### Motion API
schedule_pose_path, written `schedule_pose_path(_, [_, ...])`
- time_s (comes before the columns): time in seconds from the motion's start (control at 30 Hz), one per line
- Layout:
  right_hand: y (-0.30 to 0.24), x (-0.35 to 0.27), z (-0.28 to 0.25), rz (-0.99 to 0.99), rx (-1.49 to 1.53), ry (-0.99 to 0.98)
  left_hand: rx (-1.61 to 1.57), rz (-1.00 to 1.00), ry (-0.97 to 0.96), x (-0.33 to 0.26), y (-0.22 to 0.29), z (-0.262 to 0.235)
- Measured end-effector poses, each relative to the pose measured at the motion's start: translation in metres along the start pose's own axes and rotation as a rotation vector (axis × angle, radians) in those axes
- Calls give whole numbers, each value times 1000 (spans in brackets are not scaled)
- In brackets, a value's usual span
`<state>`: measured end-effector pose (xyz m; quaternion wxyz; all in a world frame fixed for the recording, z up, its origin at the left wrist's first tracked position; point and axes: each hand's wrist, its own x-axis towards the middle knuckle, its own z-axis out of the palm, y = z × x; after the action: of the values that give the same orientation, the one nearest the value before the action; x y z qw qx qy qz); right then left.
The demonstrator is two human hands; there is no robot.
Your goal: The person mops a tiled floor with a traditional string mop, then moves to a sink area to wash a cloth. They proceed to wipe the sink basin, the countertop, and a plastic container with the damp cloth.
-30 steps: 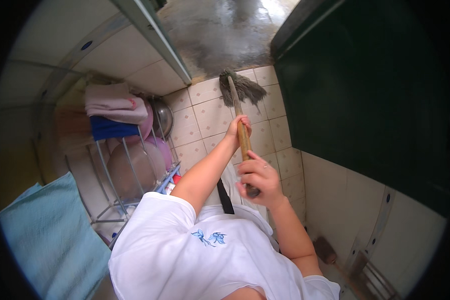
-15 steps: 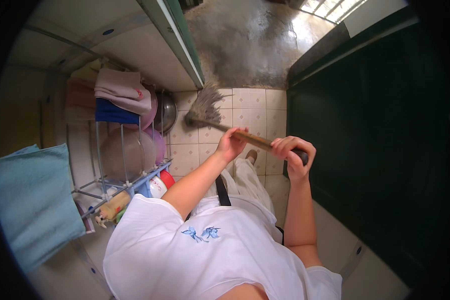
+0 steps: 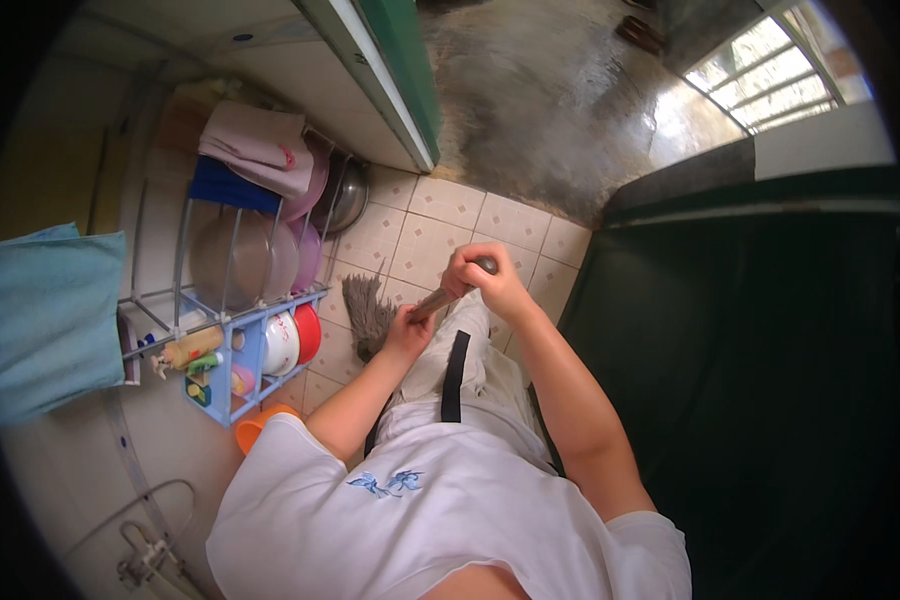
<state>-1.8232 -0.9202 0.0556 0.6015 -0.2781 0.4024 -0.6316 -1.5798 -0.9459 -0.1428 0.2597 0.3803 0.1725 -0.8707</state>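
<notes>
Both of my hands hold a mop with a brown handle and a grey string head. My left hand is wrapped round the handle lower down. Close to the handle's rounded dark end, my right hand grips it with bent fingers. The mop's strands rest on the patterned floor tiles, left of my legs and beside the rack. My left forearm and hand hide part of the handle.
A metal rack on the left holds basins and towels, with a blue shelf of bottles below. An orange bucket stands near my left elbow. A dark green door is on the right. Ahead lies wet grey floor.
The mop head has come nearer to me across the tiles, and its handle is now steeper. Both hands have shifted left. The view has turned, bringing more of the blue shelf into sight.
</notes>
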Motion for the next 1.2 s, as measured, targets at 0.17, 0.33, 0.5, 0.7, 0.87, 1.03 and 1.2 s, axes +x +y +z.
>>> schedule_pose_path(0.17, [-31,49,-50,50,97,61,-54,-173,118,41,-27,41])
schedule_pose_path(0.33, [-129,110,-118,19,65,10,-100,-234,17,107,-72,161])
schedule_pose_path(0.5, [-242,167,-168,-79,-13,-13,-103,-236,-127,167,-109,302])
schedule_pose_path(0.7, [-344,212,-209,-217,-295,-58,-34,-225,-230,242,-129,445])
schedule_pose_path(0.87, [-366,252,-266,-334,-651,-195,135,-111,-229,343,-129,520])
schedule_pose_path(1.03, [-374,306,-350,-508,-650,-226,261,-46,-150,456,-129,590])
schedule_pose_path(1.2, [-387,372,-437,-562,-633,-204,496,-77,-155,562,-108,661])
